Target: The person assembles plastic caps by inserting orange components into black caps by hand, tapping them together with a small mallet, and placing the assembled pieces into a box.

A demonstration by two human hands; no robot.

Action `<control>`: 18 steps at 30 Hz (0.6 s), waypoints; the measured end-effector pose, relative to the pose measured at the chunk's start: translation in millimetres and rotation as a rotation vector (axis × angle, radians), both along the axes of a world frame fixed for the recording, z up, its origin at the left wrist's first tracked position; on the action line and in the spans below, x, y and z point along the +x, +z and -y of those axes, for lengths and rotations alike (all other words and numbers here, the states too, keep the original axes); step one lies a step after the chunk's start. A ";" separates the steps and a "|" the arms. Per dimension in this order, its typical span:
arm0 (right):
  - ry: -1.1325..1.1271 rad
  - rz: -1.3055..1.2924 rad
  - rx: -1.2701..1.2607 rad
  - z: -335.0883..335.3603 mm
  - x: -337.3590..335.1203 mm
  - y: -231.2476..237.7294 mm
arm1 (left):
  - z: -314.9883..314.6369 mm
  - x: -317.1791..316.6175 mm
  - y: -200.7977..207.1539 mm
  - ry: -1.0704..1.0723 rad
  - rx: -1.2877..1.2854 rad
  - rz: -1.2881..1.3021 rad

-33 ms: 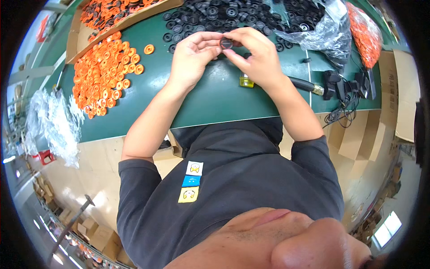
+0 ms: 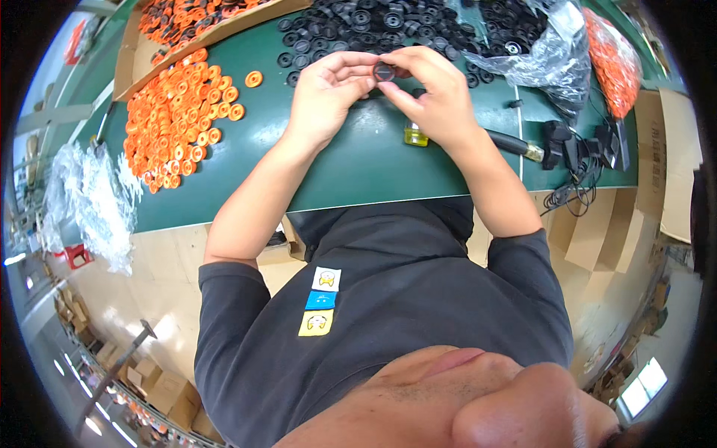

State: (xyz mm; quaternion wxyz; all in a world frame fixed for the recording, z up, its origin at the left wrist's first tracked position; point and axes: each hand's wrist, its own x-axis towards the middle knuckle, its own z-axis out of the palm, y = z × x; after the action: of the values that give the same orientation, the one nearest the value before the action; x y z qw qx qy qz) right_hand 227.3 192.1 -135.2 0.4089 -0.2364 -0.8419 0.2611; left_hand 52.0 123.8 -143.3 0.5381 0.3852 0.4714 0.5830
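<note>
Both hands meet over the green table [image 2: 351, 172] and pinch one small black round part [image 2: 384, 72] between their fingertips. My left hand [image 2: 328, 93] grips it from the left, my right hand [image 2: 437, 93] from the right. Just beyond the hands lies a heap of similar black round parts [image 2: 373, 22]. A small yellow bottle [image 2: 415, 135] stands on the table under my right wrist.
Several orange round parts [image 2: 175, 116] are spread at the left, more in a cardboard box [image 2: 216, 22]. A clear bag of black parts [image 2: 538, 45], a bag of orange parts [image 2: 616, 60], a dark-handled tool [image 2: 515, 143] and black cables [image 2: 582, 153] lie at the right. Empty clear bags [image 2: 89, 201] hang at the left edge.
Nothing has visibly changed; both hands still hold the black part in the same place.
</note>
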 end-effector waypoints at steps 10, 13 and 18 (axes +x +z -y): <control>0.009 -0.010 0.026 -2.5 1.0 3.6 | -0.4 -0.7 1.2 -0.020 0.001 0.048; 0.005 0.000 0.045 -2.9 1.3 3.3 | 0.0 -1.1 1.2 -0.020 0.003 0.033; -0.020 0.023 0.039 -1.7 1.7 3.5 | -0.7 -0.7 -0.4 -0.021 0.027 0.033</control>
State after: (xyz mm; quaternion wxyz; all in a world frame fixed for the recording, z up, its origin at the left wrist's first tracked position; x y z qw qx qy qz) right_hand 229.0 193.8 -131.7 0.4061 -0.2397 -0.8491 0.2381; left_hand 51.4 124.5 -143.7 0.5465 0.3878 0.4503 0.5901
